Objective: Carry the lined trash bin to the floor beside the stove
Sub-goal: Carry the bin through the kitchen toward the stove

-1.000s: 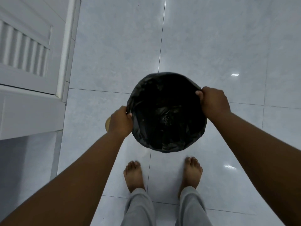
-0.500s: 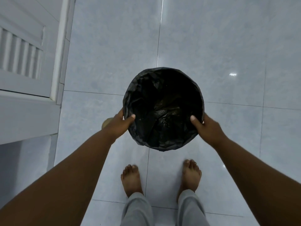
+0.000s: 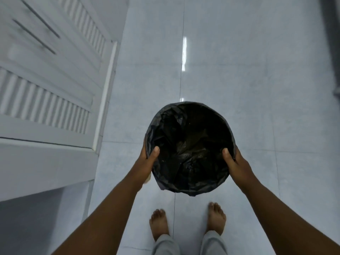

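Note:
A round trash bin lined with a crumpled black plastic bag is held out in front of me, seen from straight above. My left hand grips its left rim, thumb hooked inside over the liner. My right hand grips the right rim the same way. A sliver of the bin's pale outer wall shows below my left wrist. The stove is not in view.
White louvred cabinet doors and a white counter edge stand close on the left. Glossy pale floor tiles stretch ahead and to the right. My bare feet stand below the bin. A dark vertical edge is at far right.
My right hand slid from the far right rim to the near right rim, thumb inside. The view has tilted up and forward, showing more cabinet and more floor ahead.

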